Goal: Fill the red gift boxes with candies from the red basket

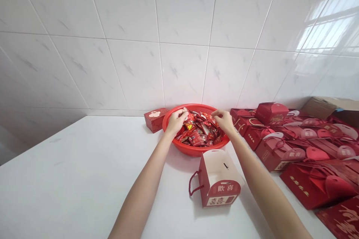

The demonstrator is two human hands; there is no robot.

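A red plastic basket (193, 151) full of small red wrapped sweets (198, 139) stands against the tiled wall. Over its left rim, my left hand (176, 120) is closed in a pinch above the sweets. My right hand (223, 121) reaches in from the right side, its fingertips pinched together at the sweets there. Whatever either hand grips is too small to make out. Between my forearms, in front of the basket, a red gift box (221, 195) stands with its top open. Its pale inside shows, and a dark red cord handle (190, 185) hangs out at the left.
A small closed red box (156, 119) sits left of the basket by the wall. Many red gift boxes (283, 149) crowd the right side, some stacked. Behind them is a brown cardboard carton (319, 107). The white tabletop (84, 179) extends to the left.
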